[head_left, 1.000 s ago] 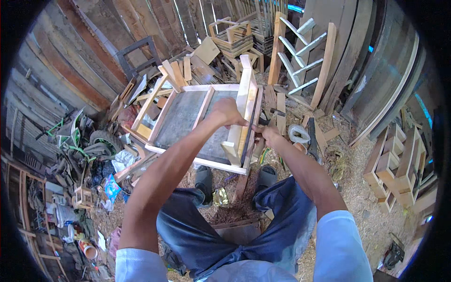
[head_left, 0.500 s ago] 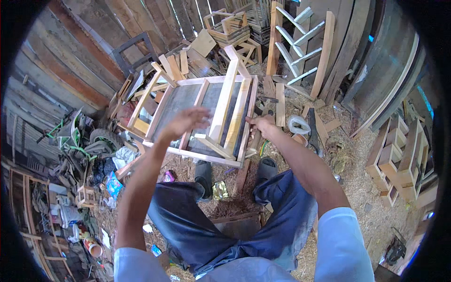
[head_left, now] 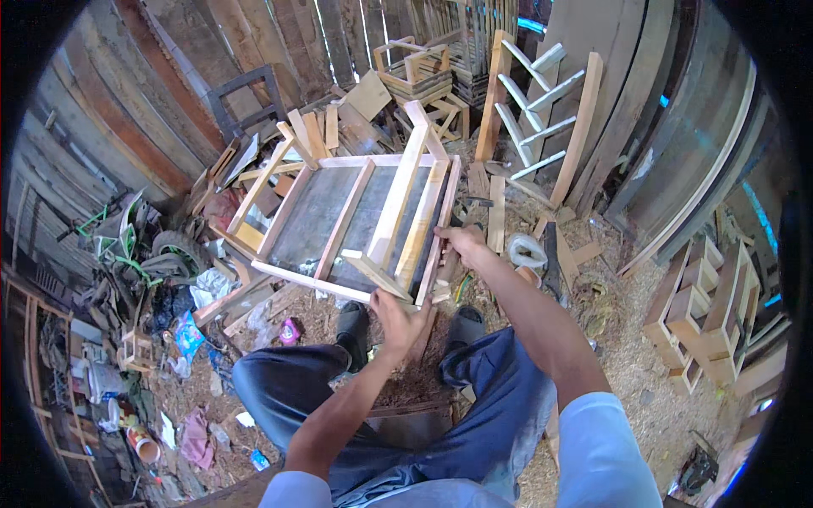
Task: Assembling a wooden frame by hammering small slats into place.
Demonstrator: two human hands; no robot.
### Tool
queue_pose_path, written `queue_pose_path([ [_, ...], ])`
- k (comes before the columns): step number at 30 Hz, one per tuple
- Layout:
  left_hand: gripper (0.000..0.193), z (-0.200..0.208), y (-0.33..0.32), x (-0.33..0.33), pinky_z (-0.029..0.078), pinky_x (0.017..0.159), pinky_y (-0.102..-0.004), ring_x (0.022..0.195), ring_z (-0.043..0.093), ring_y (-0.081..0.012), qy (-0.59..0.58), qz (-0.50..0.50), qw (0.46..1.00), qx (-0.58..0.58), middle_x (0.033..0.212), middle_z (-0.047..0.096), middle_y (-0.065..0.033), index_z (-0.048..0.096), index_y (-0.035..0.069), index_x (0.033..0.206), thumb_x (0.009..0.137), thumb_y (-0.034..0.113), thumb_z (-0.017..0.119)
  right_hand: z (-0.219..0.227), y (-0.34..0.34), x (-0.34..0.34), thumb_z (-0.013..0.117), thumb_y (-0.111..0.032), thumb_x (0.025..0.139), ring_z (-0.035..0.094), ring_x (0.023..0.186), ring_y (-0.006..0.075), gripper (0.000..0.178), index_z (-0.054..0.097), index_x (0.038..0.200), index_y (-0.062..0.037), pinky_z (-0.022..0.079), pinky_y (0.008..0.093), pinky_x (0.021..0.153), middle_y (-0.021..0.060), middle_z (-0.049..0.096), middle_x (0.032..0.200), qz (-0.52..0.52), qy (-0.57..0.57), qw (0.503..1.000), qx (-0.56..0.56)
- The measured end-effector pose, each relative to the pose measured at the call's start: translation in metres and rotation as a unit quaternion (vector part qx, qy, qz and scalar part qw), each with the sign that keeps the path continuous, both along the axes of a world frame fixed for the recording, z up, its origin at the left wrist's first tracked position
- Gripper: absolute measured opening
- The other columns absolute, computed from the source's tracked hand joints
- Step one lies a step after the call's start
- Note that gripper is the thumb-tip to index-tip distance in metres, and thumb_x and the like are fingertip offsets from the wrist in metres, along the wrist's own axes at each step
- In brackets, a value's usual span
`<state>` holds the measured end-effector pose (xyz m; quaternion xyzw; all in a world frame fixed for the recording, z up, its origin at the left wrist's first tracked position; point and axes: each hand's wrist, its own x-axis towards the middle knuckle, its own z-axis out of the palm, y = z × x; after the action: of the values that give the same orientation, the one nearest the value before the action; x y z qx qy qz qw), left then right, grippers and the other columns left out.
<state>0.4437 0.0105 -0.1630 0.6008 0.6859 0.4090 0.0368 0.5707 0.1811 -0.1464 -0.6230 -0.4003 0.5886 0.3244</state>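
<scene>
In front of my knees lies a pale wooden table frame (head_left: 343, 222) with a dark panel inside its rails and leg pieces standing up from both ends. My left hand (head_left: 398, 322) is closed around the near rail, beside the front right corner. Farther up the right side, my right hand (head_left: 464, 243) grips the outer rail, its thumb on top. The undersides of both grips are hidden by the wood. Between the hands, a short block (head_left: 370, 269) slopes out from the long upright leg board (head_left: 401, 199).
Offcuts (head_left: 366, 118) and stacked small frames (head_left: 415, 72) lie against the plank wall. A slatted rack (head_left: 533, 118) leans at the back right; box-like wooden pieces (head_left: 707, 309) stand at the right. A clear plastic bag (head_left: 527, 251) and wood shavings lie on the floor.
My left hand has come down from above the panel and taken hold of the near rail. My right hand stays on the right rail. The view has shifted slightly.
</scene>
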Motion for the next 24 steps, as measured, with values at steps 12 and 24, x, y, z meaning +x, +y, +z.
queue_pose_path([
  [12,0.074,0.115,0.058,-0.153,0.043,0.085,-0.0374,0.097,0.054,-0.0263,-0.189,-0.148,0.969,-0.054,0.102,0.055,-0.0149,0.037,-0.001,0.121,0.064,0.019,0.081,0.011,0.036,-0.073,0.077,-0.031,0.072,0.064,0.085,0.0298,0.044,0.064,0.09,0.0069,0.049,0.039,0.075,0.0205,0.067,0.091,-0.106,0.025,0.992,0.061],
  [24,0.076,0.12,0.056,-0.207,0.037,0.098,-0.0367,0.113,0.047,-0.0263,-0.169,-0.201,0.959,-0.108,0.116,0.05,-0.0167,0.039,-0.001,0.123,0.064,0.017,0.082,0.018,0.066,-0.021,0.067,-0.051,0.078,0.063,0.084,0.0414,0.061,0.064,0.081,0.0108,0.048,0.0431,0.077,0.0276,0.064,0.083,-0.195,-0.204,0.926,0.252],
])
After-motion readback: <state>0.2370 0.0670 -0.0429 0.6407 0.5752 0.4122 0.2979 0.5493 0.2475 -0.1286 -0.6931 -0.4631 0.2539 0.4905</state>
